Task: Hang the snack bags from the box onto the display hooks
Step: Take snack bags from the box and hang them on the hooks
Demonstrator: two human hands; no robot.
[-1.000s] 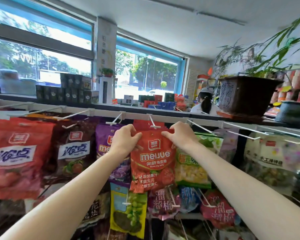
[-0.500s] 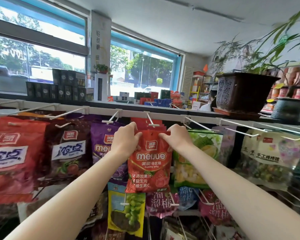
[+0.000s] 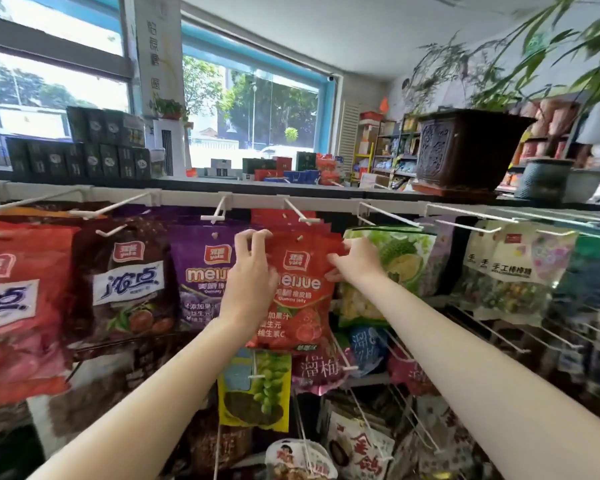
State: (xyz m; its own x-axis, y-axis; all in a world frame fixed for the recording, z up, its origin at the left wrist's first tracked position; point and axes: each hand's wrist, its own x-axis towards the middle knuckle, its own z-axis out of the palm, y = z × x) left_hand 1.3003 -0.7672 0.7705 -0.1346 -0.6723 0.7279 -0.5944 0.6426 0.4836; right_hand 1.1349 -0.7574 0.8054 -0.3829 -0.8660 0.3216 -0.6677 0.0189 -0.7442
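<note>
Red glossy "meijue" snack bag (image 3: 300,289) hangs on a white wire display hook (image 3: 300,213), pinched at its top corners by both raised hands: left hand (image 3: 252,271) fingers curled, right hand (image 3: 355,263) gripping beside a green durian-print bag (image 3: 395,258).

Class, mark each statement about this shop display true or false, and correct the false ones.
1. Both hands are at the red bag. True.
2. A purple bag hangs left of the red bag. True.
3. The plant pot stands on the floor. False: it stands on the shelf above the hooks.
4. The green grape bag hangs above the red bag. False: it hangs below.
5. The left hand holds the red bag's left edge. True.
</note>
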